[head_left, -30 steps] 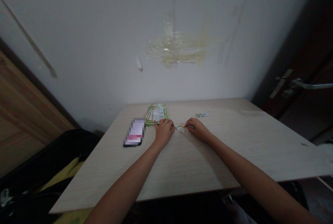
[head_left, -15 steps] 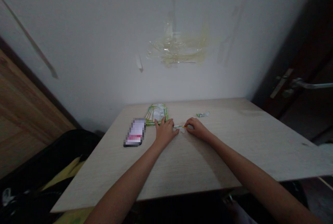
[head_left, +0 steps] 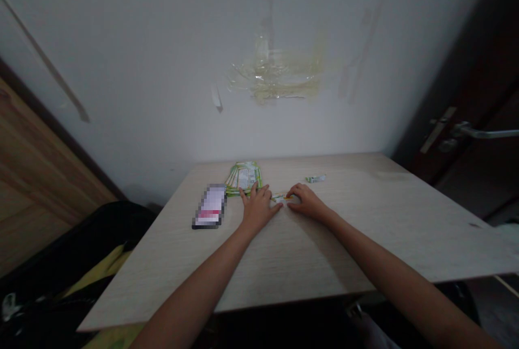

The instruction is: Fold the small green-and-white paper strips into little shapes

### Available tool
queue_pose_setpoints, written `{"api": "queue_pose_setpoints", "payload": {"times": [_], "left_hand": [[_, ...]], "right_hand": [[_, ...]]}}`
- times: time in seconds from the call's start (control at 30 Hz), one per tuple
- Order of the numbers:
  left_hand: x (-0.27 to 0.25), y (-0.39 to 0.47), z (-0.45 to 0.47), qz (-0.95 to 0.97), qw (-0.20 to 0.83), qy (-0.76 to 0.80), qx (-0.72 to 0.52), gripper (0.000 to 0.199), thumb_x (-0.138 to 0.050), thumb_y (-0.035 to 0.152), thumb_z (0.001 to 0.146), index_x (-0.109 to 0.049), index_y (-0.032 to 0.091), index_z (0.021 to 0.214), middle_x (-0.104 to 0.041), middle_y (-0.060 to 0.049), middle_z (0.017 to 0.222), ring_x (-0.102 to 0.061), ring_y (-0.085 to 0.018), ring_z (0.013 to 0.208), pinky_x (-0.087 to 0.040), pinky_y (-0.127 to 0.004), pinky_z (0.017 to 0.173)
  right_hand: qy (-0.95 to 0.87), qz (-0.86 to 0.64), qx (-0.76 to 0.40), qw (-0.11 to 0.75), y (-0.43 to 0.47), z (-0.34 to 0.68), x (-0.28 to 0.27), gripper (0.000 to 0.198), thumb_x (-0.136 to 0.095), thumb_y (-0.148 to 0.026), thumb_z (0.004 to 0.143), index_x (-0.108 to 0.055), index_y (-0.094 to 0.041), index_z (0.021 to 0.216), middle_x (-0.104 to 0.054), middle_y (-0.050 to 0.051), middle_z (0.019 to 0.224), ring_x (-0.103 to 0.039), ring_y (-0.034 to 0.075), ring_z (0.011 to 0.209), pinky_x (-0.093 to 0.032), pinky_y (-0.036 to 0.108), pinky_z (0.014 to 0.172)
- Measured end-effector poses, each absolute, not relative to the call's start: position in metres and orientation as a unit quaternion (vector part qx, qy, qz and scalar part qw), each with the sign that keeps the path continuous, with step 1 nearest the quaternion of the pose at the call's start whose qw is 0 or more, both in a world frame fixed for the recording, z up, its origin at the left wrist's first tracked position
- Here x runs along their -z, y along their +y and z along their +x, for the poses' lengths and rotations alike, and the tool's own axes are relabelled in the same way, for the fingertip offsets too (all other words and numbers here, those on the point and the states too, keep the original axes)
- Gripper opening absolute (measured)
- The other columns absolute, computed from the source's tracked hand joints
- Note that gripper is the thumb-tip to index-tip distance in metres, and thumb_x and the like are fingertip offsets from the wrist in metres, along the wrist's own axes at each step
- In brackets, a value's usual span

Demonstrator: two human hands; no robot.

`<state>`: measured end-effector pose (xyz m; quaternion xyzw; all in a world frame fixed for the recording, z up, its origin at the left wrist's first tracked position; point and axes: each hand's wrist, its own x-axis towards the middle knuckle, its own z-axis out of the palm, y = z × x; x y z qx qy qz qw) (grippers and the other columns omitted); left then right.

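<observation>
While the left hand [head_left: 256, 207] lies flat and open near the table's [head_left: 365, 241] far edge, the right hand [head_left: 307, 203] pinches a small sachet [head_left: 280, 196], apparently mid-opening, which calls for a steady tear.

The left hand [head_left: 257, 208] now lies flat with fingers spread, no longer curled, its thumb beside the small sachet [head_left: 281, 196].
</observation>
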<state>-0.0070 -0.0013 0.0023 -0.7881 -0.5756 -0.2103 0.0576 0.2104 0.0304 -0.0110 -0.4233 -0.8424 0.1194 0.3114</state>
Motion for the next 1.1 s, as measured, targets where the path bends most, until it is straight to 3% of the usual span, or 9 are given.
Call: {"api": "queue_pose_setpoints", "payload": {"times": [0.43, 0.67, 0.9, 1.1], "left_hand": [[0.001, -0.001, -0.008, -0.781, 0.052, -0.585, 0.211, 0.035, -0.058, 0.056, 0.087, -0.063, 0.026, 0.105, -0.059, -0.007, 0.137, -0.034, -0.035, 0.138, -0.005, -0.076, 0.111], [0.001, -0.002, -0.009, -0.780, 0.057, -0.589, 0.202, 0.033, -0.057, 0.050, 0.090, -0.064, 0.025, 0.111, -0.057, -0.008, 0.139, -0.036, -0.034, 0.137, -0.009, -0.075, 0.111], [0.003, 0.001, -0.011, -0.784, 0.047, -0.579, 0.218, 0.035, -0.055, 0.046, 0.092, -0.063, 0.029, 0.121, -0.057, -0.008, 0.139, -0.038, -0.032, 0.136, -0.014, -0.072, 0.112], [0.001, -0.001, -0.012, -0.807, 0.030, -0.548, 0.219, 0.026, -0.053, 0.044, 0.094, -0.070, 0.037, 0.113, -0.060, -0.002, 0.135, -0.038, -0.032, 0.136, -0.008, -0.073, 0.112]], "right_hand": [[-0.846, -0.419, -0.131, 0.303, 0.027, 0.211, 0.011, 0.036, -0.075, -0.034, 0.076, -0.068, -0.017, 0.107, -0.061, 0.012, 0.112, -0.056, 0.024, 0.106, -0.045, 0.039, 0.096], [-0.849, -0.364, -0.156, 0.349, 0.032, 0.219, 0.015, 0.016, -0.062, -0.015, 0.084, -0.071, -0.017, 0.097, -0.067, 0.009, 0.104, -0.060, 0.021, 0.102, -0.048, 0.038, 0.096], [-0.865, -0.365, -0.130, 0.320, 0.029, 0.217, 0.013, 0.021, -0.059, -0.014, 0.086, -0.074, -0.019, 0.100, -0.068, 0.011, 0.109, -0.062, 0.022, 0.103, -0.049, 0.038, 0.097], [-0.862, -0.383, -0.097, 0.318, 0.025, 0.216, 0.008, 0.026, -0.059, -0.013, 0.085, -0.073, -0.017, 0.106, -0.069, 0.011, 0.104, -0.060, 0.023, 0.101, -0.049, 0.039, 0.094]]}}
